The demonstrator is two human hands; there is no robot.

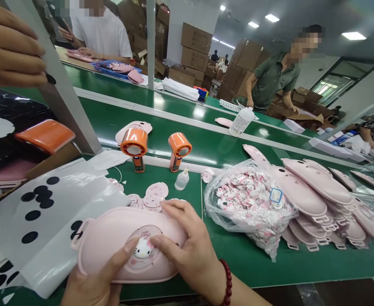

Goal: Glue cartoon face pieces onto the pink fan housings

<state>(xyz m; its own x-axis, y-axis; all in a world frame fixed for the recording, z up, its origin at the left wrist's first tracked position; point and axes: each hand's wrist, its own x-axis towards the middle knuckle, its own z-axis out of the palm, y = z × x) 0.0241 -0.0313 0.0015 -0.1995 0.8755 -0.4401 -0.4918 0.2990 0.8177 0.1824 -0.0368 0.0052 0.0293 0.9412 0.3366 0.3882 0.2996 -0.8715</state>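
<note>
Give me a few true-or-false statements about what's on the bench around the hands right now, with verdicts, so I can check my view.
1. The left hand and right hand both rest on a pink oval Hello Kitty pad. True.
2. A red bead bracelet sits on the right wrist. True.
3. A bag of small Hello Kitty pieces lies left of the hands. False: the clear plastic bag lies to their right.
4. Three orange handheld fans stand upright in a row. False: there are two orange handheld fans.
5. Round black stickers sit on a white backing sheet left of the hands. True.
</note>
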